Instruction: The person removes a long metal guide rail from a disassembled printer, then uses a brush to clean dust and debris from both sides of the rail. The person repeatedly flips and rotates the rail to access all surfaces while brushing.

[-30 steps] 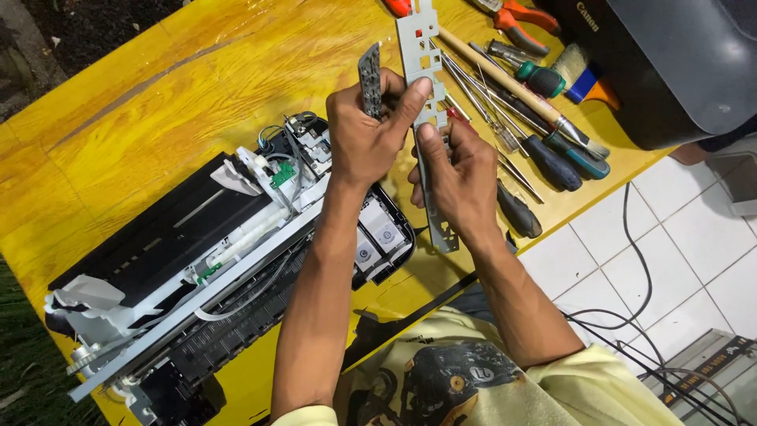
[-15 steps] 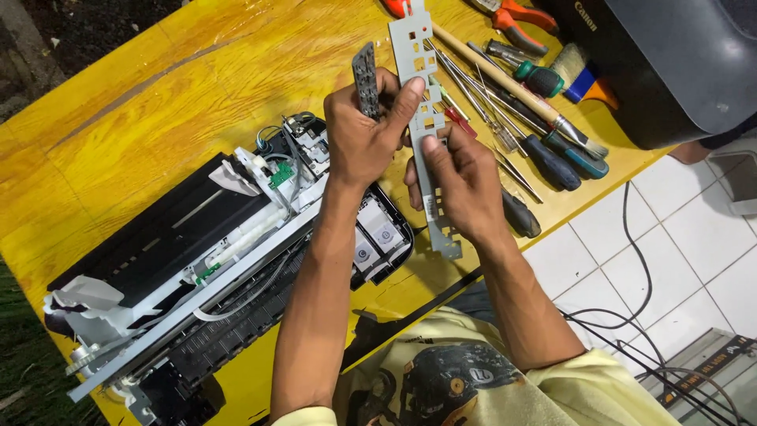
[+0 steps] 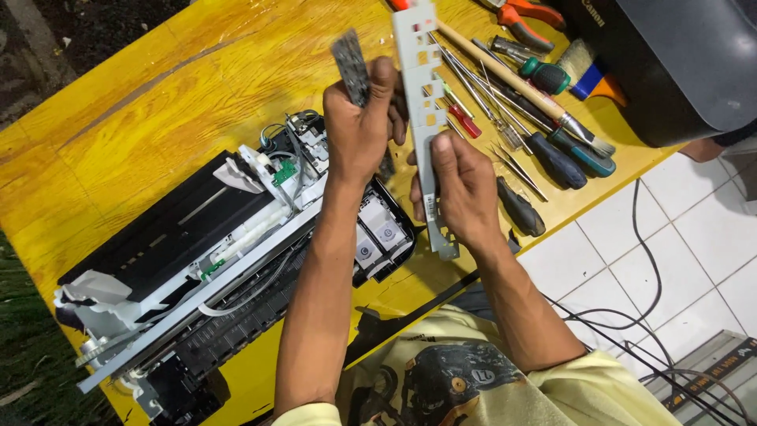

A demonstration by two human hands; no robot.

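Observation:
A long grey metal bracket [image 3: 423,118] with punched holes is held upright over the yellow table. My right hand [image 3: 465,189] grips its lower half, thumb pressed on its face. My left hand [image 3: 359,130] is closed around a dark flat strip [image 3: 351,67] that sticks up from the fist, and its fingertips touch the bracket's left edge. Below both hands lies an opened printer [image 3: 221,260] without its cover, showing white plastic parts, wires and two ink cartridges.
Several screwdrivers [image 3: 544,150], tweezers, a brush [image 3: 520,87] and orange-handled pliers [image 3: 528,16] lie on the yellow table [image 3: 158,95] to the right. A dark printer housing [image 3: 678,63] sits at the top right corner. Cables run over the white tiled floor [image 3: 654,260].
The bracket has shifted down slightly and my right hand slid along it. My left hand stays closed on the dark strip. The printer has not moved.

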